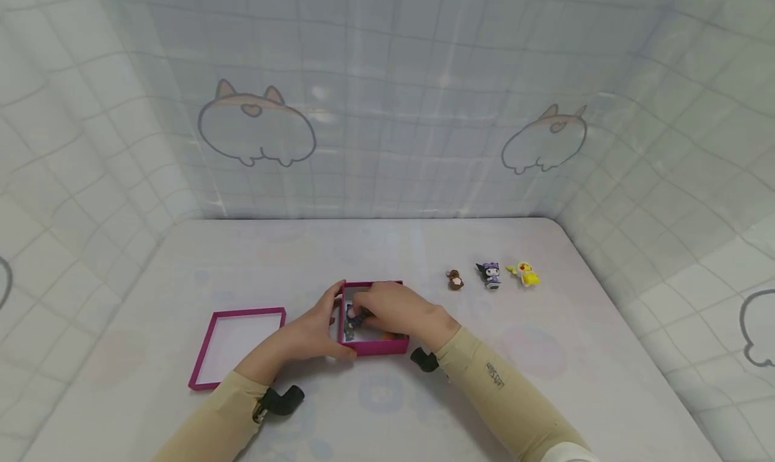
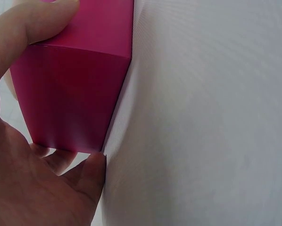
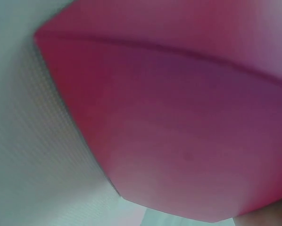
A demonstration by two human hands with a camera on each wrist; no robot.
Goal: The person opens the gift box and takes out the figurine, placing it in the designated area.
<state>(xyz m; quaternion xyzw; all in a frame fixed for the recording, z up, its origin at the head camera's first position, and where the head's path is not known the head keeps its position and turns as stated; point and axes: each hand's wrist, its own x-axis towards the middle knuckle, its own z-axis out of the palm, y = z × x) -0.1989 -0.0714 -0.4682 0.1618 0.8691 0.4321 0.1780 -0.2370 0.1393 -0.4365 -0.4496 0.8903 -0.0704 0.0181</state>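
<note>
A magenta box with a white inside stands lidless on the table. My left hand grips its left side, thumb on the front wall and fingers around the back; the left wrist view shows the thumb on the magenta box wall. My right hand reaches down into the box from the right, its fingertips pinching a small dark figurine near the left inner wall. A greyish piece and something orange lie inside, partly hidden. The right wrist view is filled by the magenta box side.
The magenta-rimmed lid lies inside up at the left. To the right stand a brown figurine, a purple and black figurine and a yellow figurine. A patterned curtain closes off the back and sides.
</note>
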